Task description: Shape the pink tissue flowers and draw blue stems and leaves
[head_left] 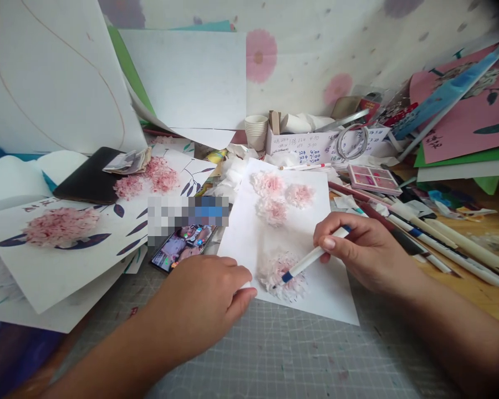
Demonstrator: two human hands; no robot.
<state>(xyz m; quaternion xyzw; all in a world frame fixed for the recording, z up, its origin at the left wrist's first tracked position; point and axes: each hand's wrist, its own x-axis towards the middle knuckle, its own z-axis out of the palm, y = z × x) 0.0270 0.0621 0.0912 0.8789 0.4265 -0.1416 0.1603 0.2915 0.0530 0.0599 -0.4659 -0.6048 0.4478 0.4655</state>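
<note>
A white sheet [241, 221] lies on the grey cutting mat [316, 354], bearing three pink-and-white ruffled flowers near its top and a larger ruffled flower [274, 266] lower down. My right hand [357, 249] grips a white marker [311, 259] with a blue collar, its dark tip at the larger flower. At the sheet's lower left edge is my left hand [216, 299], fingers curled, with a small white bit showing between thumb and forefinger; what it holds is mostly hidden.
Left are a phone [183, 244], a black case [93, 180] and flower artworks [16, 266]. Paper cups [256, 133], a written-on white box [291, 145] and a pink palette [374, 178] stand behind. Several brushes and pens [453, 252] lie at right.
</note>
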